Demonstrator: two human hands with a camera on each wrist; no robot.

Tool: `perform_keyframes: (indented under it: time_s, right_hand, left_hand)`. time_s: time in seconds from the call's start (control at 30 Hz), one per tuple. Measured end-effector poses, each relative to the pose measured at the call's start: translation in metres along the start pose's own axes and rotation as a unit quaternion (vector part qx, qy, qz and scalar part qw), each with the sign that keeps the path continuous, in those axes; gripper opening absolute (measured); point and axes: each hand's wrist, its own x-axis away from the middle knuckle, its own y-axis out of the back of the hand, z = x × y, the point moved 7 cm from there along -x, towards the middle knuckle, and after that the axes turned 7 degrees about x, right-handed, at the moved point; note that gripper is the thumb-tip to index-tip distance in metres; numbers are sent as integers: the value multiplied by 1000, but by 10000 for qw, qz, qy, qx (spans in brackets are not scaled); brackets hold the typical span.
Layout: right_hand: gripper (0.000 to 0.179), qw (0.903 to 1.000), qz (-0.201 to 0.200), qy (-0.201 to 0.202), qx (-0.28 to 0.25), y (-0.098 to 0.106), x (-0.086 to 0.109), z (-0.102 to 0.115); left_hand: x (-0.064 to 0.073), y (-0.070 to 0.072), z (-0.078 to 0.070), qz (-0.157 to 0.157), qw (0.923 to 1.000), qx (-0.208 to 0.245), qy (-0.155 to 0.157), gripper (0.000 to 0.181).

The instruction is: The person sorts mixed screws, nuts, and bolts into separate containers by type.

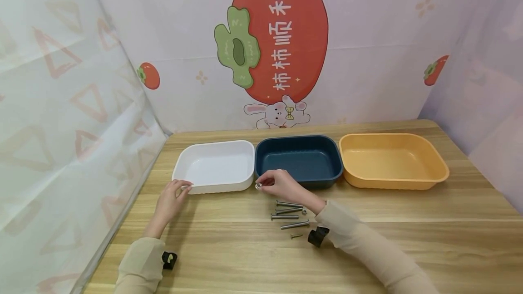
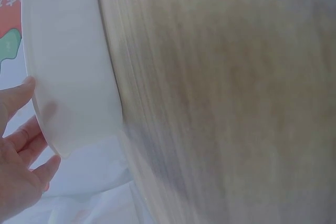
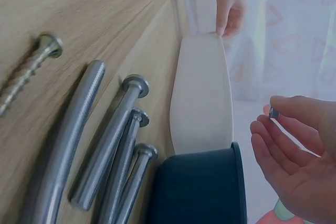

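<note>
Rm L of bolts, bins bhd

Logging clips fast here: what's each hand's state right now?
Left hand: closed, holding the white bin at one corner.
Right hand: closed, pinching a nut.

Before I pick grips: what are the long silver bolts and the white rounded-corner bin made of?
Long silver bolts: probably steel, semi-bright, from the grey metallic sheen; plating unclear. White rounded-corner bin: likely moulded plastic, satin, from even colour and soft shading.
</note>
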Motion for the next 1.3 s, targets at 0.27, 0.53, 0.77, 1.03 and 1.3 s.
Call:
perform_keyframes:
  time_s: [0.27,0.53,0.77,1.03,1.3]
  right_hand:
    - [18,9991,-196,-310,-208,-7,-14,-2]
    - [18,9967,-390,-479,-527,-11,-24,-1]
    - [18,9949,-593,-547,-606,-14,-31,0]
    - [19,9950,-671,-573,-473,-20,-40,-2]
    - [19,9949,-691,-636,-367,-25,-48,-5]
  left_hand:
    - [0,-1,3,1,10000,38,30,10]
    - [0,0,3,17,10000,45,23,10]
    - [0,-1,4,31,10000,32,41,10]
    - [-1,-1,2,2,10000,36,-3,9]
    - [0,0,2,-57,10000,53,-61,8]
